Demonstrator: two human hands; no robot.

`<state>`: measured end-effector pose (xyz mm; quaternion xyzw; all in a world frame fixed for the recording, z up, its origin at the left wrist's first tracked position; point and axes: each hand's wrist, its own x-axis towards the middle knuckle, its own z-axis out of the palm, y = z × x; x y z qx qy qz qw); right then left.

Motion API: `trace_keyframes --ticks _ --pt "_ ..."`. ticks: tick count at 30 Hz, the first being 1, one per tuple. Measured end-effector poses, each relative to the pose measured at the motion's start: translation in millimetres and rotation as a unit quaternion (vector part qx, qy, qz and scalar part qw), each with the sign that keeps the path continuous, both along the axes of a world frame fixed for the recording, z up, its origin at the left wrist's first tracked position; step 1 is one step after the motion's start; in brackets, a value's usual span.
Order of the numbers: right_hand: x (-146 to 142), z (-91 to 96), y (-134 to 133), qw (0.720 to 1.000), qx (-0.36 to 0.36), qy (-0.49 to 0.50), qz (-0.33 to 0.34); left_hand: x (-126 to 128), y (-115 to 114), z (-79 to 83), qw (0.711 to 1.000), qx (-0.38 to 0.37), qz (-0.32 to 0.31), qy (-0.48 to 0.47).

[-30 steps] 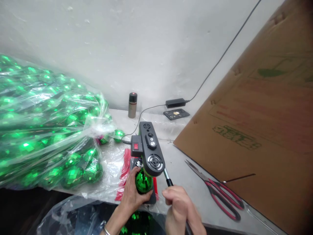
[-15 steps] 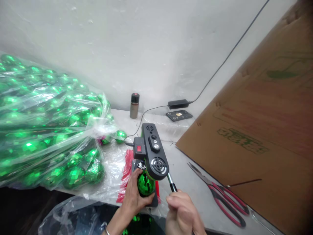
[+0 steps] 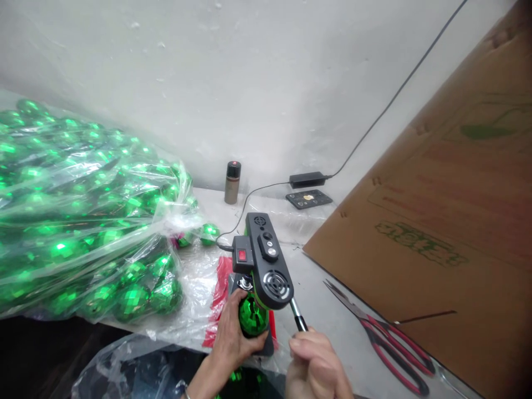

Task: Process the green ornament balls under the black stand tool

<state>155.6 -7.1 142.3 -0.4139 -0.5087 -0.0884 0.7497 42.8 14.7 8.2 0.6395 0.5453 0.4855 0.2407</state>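
Note:
A small black machine (image 3: 266, 260) with a red switch stands at the table's front edge. Under its head sits a shiny green faceted ball (image 3: 252, 317). My left hand (image 3: 233, 339) is wrapped round that ball from the left and below. My right hand (image 3: 316, 366) is closed round the black grip of the machine's lever (image 3: 297, 316), which slants down to the right from the head.
A big clear plastic bag of green balls (image 3: 78, 210) fills the left. Red-handled scissors (image 3: 386, 338) lie right of the machine, beside a leaning cardboard sheet (image 3: 449, 221). At the back stand a small can (image 3: 232, 182), a power adapter (image 3: 307, 179) and a flat black device (image 3: 308, 199).
The view has shifted a little, so everything sits lower and to the right. Both hands keep their grips on ball and lever.

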Motion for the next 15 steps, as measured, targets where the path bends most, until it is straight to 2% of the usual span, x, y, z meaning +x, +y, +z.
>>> trace_keyframes --ticks 8,15 --pt "-3 0.7 1 1.0 0.002 0.011 -0.018 -1 1 4.1 1.0 -0.008 -0.009 0.003" --pt "-6 9.1 6 0.998 0.011 0.03 -0.057 0 2 0.1 1.0 0.007 -0.009 -0.003"
